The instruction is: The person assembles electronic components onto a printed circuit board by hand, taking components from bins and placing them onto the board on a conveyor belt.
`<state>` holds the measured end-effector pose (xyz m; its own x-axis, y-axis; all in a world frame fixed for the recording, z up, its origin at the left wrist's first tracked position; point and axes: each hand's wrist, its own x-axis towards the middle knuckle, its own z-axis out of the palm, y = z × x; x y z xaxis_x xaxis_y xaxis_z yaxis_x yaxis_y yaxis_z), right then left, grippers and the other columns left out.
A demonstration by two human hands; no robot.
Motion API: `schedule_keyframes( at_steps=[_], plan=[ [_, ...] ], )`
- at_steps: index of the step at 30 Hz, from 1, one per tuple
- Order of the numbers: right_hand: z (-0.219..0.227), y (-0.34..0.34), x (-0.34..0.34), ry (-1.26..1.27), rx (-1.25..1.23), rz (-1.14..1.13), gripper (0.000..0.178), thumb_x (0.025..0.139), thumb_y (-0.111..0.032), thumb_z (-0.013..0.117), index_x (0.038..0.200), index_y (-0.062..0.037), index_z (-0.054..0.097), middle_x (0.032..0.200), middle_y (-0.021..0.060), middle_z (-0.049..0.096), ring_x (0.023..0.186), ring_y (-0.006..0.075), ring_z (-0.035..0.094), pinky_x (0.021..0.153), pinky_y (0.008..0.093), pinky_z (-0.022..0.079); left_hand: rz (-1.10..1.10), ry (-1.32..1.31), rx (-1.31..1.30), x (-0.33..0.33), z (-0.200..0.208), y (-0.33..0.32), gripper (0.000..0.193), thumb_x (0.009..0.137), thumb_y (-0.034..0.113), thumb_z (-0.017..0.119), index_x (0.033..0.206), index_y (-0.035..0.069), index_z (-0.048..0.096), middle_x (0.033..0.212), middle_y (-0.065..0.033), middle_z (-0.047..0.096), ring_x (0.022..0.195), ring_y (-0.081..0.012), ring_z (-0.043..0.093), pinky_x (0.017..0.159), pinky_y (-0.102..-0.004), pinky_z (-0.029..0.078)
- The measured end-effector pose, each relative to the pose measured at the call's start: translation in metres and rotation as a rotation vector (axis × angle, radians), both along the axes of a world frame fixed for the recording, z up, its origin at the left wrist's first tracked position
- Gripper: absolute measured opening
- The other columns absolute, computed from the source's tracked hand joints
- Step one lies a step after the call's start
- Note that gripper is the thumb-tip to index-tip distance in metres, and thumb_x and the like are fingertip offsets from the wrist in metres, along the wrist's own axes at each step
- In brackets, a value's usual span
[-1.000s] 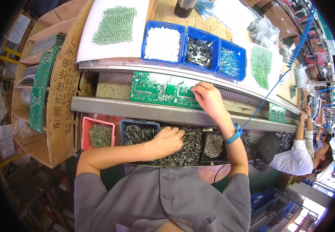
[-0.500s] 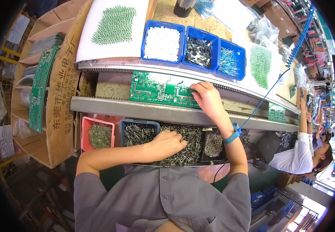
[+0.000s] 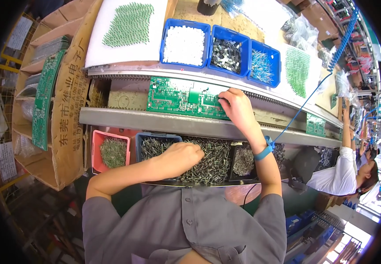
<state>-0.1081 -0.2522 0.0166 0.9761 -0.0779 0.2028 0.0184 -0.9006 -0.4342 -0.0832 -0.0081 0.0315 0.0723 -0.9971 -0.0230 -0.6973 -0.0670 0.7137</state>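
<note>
A green circuit board [image 3: 173, 97] lies between the rails of the track in front of me. At its right end my right hand [image 3: 238, 108] is closed, thumb and fingertips pinched over the board's surface; whatever they hold is too small to make out. A blue band circles that wrist. My left hand [image 3: 181, 157] is closed, fingers curled down over the left part of a heap of small dark leaded components [image 3: 212, 165]. Its fingertips are hidden, so I cannot see what they hold. Beside it is a grey-blue bin [image 3: 148, 140] of similar parts.
A red bin [image 3: 94, 152] of thin parts stands left, a black bin [image 3: 233, 174] right. Past the track are blue bins [image 3: 164, 57] of white, black and blue-leaded parts. A carton [image 3: 74, 110] holds boards. A blue coiled cord [image 3: 335, 59] hangs right; a co-worker [image 3: 335, 178] sits beyond.
My left hand has shifted a little left across the heap of components. My right hand stays at the board's right end, its fingers slightly shifted. The whole view has tilted slightly.
</note>
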Motion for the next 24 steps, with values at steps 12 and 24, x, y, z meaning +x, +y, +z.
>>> schedule_keyframes(
  at_steps=[12, 24],
  plan=[
    [0.031, 0.047, -0.057, 0.384, -0.146, 0.212, 0.006, 0.077, -0.013, 0.063, 0.074, -0.0083, 0.061, 0.061, 0.0114, 0.061, 0.059, 0.0327, 0.063, 0.053, 0.0416, 0.050, 0.516, 0.026, -0.230, 0.066, 0.000, 0.018, 0.011, 0.077, -0.005, 0.063, 0.087, -0.001, 0.064, 0.092, -0.0127, 0.063, 0.085, -0.0307, 0.063, 0.072, -0.0362, 0.051],
    [0.002, 0.069, -0.091, 0.435, -0.178, 0.310, 0.006, 0.074, -0.007, 0.058, 0.080, -0.0059, 0.058, 0.059, 0.0108, 0.059, 0.057, 0.0271, 0.063, 0.048, 0.0380, 0.048, 0.758, -0.067, -0.273, 0.106, -0.022, 0.016, 0.029, 0.078, -0.008, 0.058, 0.105, 0.003, 0.059, 0.093, -0.0124, 0.062, 0.083, -0.0254, 0.061, 0.074, -0.0340, 0.050]
  ],
)
